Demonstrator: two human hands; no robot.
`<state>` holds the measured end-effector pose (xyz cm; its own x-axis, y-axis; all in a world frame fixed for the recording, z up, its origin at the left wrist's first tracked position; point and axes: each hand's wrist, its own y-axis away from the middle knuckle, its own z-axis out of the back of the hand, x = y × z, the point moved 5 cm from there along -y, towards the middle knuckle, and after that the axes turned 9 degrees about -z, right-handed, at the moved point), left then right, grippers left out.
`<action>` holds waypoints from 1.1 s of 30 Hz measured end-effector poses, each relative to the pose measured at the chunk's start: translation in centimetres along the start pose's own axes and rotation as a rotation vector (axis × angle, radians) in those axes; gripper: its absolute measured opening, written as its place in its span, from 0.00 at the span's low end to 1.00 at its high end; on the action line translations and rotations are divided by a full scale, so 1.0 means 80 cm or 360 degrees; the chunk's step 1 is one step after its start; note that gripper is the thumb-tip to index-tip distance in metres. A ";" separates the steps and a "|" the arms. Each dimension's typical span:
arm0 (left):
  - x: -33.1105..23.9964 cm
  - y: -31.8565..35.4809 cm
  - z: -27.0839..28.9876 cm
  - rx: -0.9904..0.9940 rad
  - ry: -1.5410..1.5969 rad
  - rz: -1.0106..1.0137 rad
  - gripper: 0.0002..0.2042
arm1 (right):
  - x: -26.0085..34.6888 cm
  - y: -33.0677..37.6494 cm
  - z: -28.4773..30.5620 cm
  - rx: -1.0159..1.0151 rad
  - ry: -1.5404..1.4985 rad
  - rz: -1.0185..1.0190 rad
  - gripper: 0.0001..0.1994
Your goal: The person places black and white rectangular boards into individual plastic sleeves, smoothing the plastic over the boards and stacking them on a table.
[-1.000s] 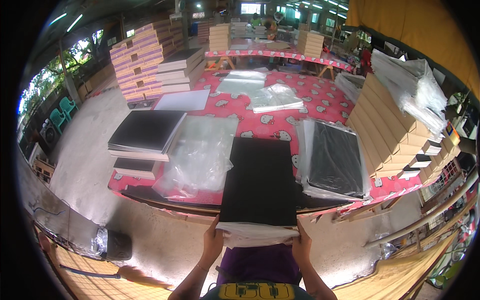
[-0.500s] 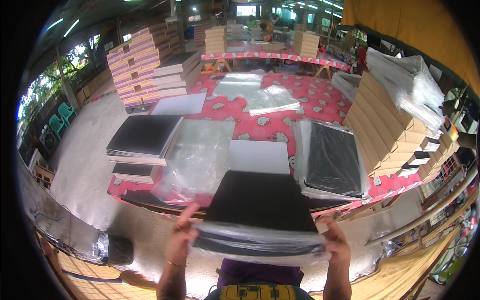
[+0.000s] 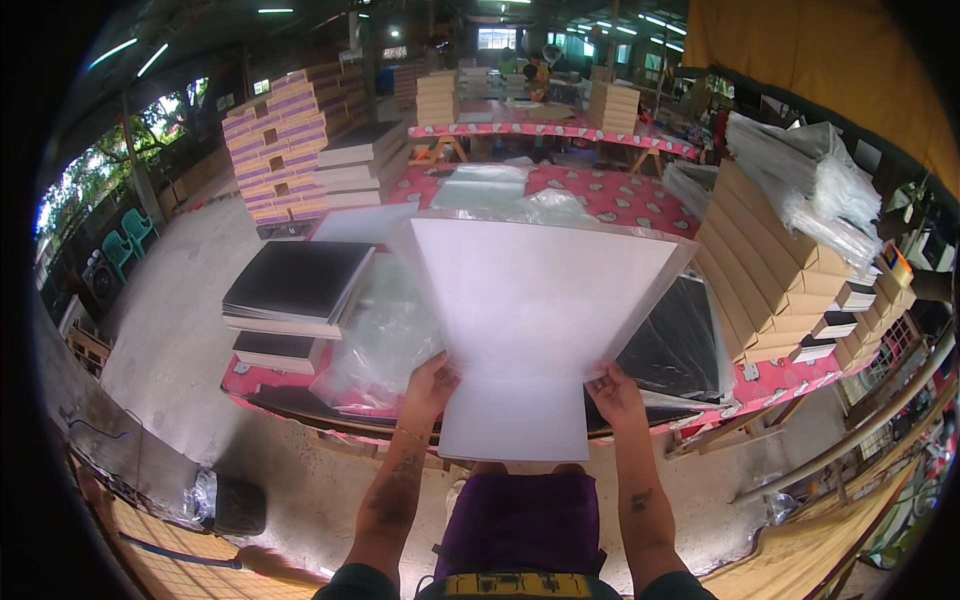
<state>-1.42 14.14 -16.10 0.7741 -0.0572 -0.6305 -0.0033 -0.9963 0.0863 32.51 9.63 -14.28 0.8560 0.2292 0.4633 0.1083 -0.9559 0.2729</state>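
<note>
Left hand (image 3: 430, 385) and right hand (image 3: 614, 393) grip white sheet (image 3: 530, 320) — seemingly bagged

Tan flat cartons (image 3: 770, 270) stand stacked at three o'clock on the bench (image 3: 600, 190). Pink-and-tan cartons (image 3: 285, 140) rise at ten o'clock. Clear plastic bags (image 3: 385, 335) lie at the centre-left, more bags (image 3: 810, 185) atop the tan stack.

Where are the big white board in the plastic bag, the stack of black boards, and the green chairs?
big white board in clear plastic bag (image 3: 535, 300), head view, middle of its face
stack of black boards (image 3: 297, 280), head view, top sheet
green plastic chairs (image 3: 128, 238), head view, seat backs
</note>
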 end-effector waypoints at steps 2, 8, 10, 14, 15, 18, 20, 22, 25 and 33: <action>-0.015 0.029 -0.055 0.0154 -0.0333 -0.0359 0.11 | 0.004 0.005 0.023 0.0011 0.0315 0.0053 0.09; -0.095 0.083 -0.139 0.0397 -0.1435 -0.1179 0.09 | 0.011 0.033 -0.027 -0.0051 0.0883 0.0492 0.07; -0.116 0.097 -0.199 0.0273 -0.0980 -0.1340 0.12 | 0.030 0.040 -0.015 -0.0042 0.0903 0.0631 0.07; -0.122 0.081 -0.236 0.0141 -0.0616 -0.1127 0.13 | 0.032 0.090 -0.050 0.0002 0.0198 0.0698 0.14; -0.108 0.068 -0.239 0.0175 -0.0583 -0.1120 0.13 | 0.034 0.102 -0.067 0.0111 -0.0101 0.0674 0.15; -0.021 0.043 -0.256 0.0228 -0.0848 -0.0902 0.12 | 0.069 0.088 -0.043 -0.0055 -0.0098 0.1038 0.20; 0.036 0.041 -0.247 0.0431 -0.0868 -0.0665 0.17 | 0.096 0.086 -0.026 -0.0396 -0.0121 0.1243 0.17; 0.118 0.045 -0.205 0.0750 -0.1211 -0.0450 0.19 | 0.107 0.083 -0.012 -0.0459 -0.0256 0.1339 0.16; 0.157 0.120 -0.216 0.0911 -0.1044 0.0268 0.20 | 0.140 0.090 0.041 -0.0719 -0.0340 0.1549 0.17; -0.064 0.054 -0.101 0.0085 -0.3327 -0.1549 0.27 | 0.161 0.115 0.086 -0.1029 0.0096 0.1757 0.22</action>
<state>-0.30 10.65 -6.28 -0.9327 0.3424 -0.1133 -0.2027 -0.7574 -0.6207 48.01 2.48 -11.64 0.3084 -0.6008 0.7375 -0.9202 -0.3849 0.0712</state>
